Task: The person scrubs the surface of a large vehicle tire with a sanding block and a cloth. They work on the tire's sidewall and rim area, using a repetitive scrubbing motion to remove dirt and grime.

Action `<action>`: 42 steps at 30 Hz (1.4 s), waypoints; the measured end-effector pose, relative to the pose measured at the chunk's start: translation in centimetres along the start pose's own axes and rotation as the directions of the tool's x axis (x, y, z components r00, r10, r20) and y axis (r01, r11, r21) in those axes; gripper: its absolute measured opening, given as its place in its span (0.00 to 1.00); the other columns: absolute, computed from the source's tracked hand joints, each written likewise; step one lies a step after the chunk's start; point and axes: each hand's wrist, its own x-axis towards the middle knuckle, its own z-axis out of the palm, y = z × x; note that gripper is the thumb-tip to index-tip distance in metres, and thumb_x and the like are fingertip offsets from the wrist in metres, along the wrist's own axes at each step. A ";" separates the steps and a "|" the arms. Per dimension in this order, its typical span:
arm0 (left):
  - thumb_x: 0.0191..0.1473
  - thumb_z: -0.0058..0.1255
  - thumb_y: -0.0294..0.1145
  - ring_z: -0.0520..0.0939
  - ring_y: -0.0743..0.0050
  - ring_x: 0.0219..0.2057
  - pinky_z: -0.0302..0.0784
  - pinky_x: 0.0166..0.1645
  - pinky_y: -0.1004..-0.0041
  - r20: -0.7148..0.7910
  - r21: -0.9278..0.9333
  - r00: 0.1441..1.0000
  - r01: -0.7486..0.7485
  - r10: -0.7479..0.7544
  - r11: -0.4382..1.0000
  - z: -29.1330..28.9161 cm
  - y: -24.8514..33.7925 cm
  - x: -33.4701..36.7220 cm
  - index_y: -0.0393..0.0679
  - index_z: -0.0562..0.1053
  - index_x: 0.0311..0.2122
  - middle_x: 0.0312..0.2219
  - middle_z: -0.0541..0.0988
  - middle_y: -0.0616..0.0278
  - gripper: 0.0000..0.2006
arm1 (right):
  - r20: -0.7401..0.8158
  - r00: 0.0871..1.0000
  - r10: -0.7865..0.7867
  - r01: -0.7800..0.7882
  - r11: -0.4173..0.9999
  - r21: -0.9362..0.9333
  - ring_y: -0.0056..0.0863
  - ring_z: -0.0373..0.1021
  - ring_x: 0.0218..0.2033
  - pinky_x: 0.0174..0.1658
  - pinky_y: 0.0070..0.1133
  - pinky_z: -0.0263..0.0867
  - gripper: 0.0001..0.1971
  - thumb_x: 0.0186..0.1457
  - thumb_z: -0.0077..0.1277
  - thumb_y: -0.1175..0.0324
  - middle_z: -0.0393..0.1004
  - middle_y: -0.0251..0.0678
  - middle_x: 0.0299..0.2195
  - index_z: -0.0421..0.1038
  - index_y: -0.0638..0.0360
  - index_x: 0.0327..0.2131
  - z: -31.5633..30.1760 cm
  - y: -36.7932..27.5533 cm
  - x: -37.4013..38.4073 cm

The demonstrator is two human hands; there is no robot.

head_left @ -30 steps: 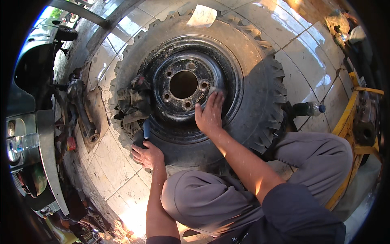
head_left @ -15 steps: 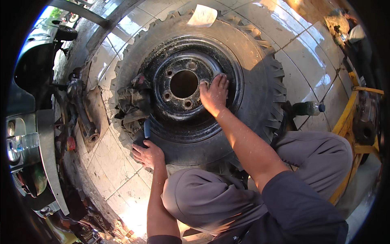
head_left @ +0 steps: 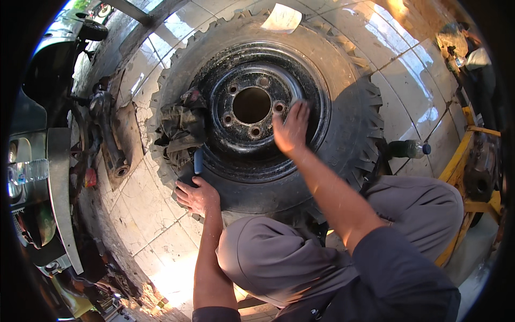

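A big knobbly tyre (head_left: 241, 197) on a black steel rim (head_left: 214, 107) lies flat before me, its round hub hole ringed by bolt holes. My right hand (head_left: 291, 129) is open, fingers stretched over the right part of the rim beside a bolt hole. At the tyre's near left edge rests my left hand (head_left: 198, 196), also open, its fingers spread on the rubber. Just above it shows a blue handle (head_left: 198, 161); whatever it belongs to is hidden. A crumpled dark rag (head_left: 182, 129) lies across the tyre's left side.
A piece of white paper (head_left: 282, 19) lies on the tyre's far side. To the right are a bottle (head_left: 410, 149) with a blue cap and a yellow metal frame (head_left: 456, 161). Left on the tiled floor sits a rusty metal arm (head_left: 107, 129), near a dark vehicle (head_left: 32, 123).
My right hand has slid slightly over the rim, its fingers a little away from the bolt hole. The left hand stays on the tyre's edge. The whole view has shifted slightly.
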 end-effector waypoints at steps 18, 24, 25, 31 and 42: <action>0.60 0.36 0.53 0.53 0.56 0.66 0.59 0.62 0.48 0.014 0.022 1.000 0.004 -0.005 1.000 -0.6 -0.8 0.3 0.45 0.52 0.67 0.65 0.54 0.54 0.34 | 0.069 0.996 0.061 -0.058 0.997 -0.052 0.63 0.36 0.67 0.65 0.51 0.40 0.44 0.58 0.43 0.48 0.36 0.63 0.66 0.38 0.71 0.65 0.5 -2.0 -1.7; 0.60 0.36 0.53 0.53 0.57 0.66 0.58 0.62 0.48 0.011 0.016 1.000 0.007 -0.008 1.000 -0.3 0.0 0.3 0.45 0.53 0.66 0.65 0.54 0.54 0.34 | -0.005 1.000 -0.021 0.021 1.000 -0.018 0.62 0.37 0.67 0.65 0.47 0.42 0.42 0.58 0.45 0.50 0.39 0.64 0.66 0.41 0.71 0.65 0.3 -0.4 0.5; 0.60 0.36 0.53 0.53 0.58 0.66 0.58 0.62 0.48 0.014 0.006 1.000 -0.001 0.000 1.000 -0.3 0.4 0.2 0.46 0.53 0.66 0.65 0.54 0.54 0.34 | -0.072 0.994 -0.087 0.085 0.996 -0.033 0.63 0.35 0.67 0.65 0.50 0.41 0.43 0.58 0.46 0.50 0.38 0.65 0.66 0.39 0.71 0.65 1.2 0.4 -1.5; 0.60 0.36 0.53 0.52 0.58 0.66 0.58 0.62 0.48 0.005 0.029 1.000 0.005 -0.005 1.000 0.0 -0.8 0.0 0.46 0.53 0.66 0.65 0.54 0.56 0.34 | 0.019 0.999 0.049 -0.047 0.996 -0.069 0.62 0.37 0.67 0.64 0.52 0.43 0.44 0.57 0.45 0.48 0.41 0.63 0.65 0.41 0.73 0.64 0.1 -1.8 1.0; 0.60 0.35 0.53 0.52 0.57 0.66 0.57 0.62 0.47 0.015 0.021 1.000 0.006 -0.006 1.000 0.1 -1.1 0.3 0.47 0.52 0.67 0.65 0.53 0.56 0.34 | 0.074 0.997 0.013 -0.007 0.997 -0.078 0.61 0.34 0.68 0.65 0.51 0.37 0.45 0.58 0.44 0.46 0.36 0.62 0.67 0.39 0.71 0.65 0.6 -1.2 -1.3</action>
